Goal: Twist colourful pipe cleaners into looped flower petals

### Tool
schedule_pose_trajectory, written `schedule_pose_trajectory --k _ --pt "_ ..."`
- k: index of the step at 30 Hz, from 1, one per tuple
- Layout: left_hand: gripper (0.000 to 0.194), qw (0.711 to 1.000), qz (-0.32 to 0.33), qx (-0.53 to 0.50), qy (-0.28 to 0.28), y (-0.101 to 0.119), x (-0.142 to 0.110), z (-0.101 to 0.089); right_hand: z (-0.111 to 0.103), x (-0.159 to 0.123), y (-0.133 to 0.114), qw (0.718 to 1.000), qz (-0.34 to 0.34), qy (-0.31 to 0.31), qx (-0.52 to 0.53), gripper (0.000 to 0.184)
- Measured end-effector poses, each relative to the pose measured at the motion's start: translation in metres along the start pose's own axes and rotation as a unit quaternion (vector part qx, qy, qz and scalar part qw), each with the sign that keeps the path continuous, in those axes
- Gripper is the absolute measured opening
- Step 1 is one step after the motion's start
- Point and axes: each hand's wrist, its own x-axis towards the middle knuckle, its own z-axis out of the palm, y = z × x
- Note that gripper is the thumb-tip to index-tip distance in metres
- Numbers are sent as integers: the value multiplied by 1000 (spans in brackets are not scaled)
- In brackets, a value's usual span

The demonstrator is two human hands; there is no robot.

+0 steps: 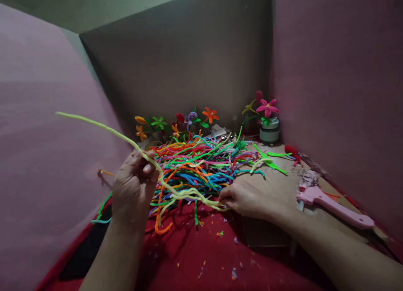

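The left hand, raised left of centre, pinches a pale-yellow chenille stem whose free end reaches upper left; the right hand, lower, right of centre, pinches yellow stem ends.

Head-worn view (near), forward and down over both hands

Fuzzy, matt yellow pipe cleaners

- I'm finding room over the near red cloth.
- Yellow stems are stretching between left hand and right hand — the multicoloured heap is blocking beyond.
- A pink tool is lying beyond the right arm.
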Motion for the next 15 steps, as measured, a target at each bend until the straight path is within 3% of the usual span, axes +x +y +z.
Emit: schedule_pose_trajectory --k 5,10,15 --pt "16 998 -47 -38 17 -4 10 12 0 0 -2 999 10 -28 -21 25" --pt "18 997 -5 -62 40 3 22 18 0 -2 -4 999 4 -26 -20 24" --pt "17 999 -30 19 19 10 36 16 -1 -3 -6 999 5 -21 -29 21"
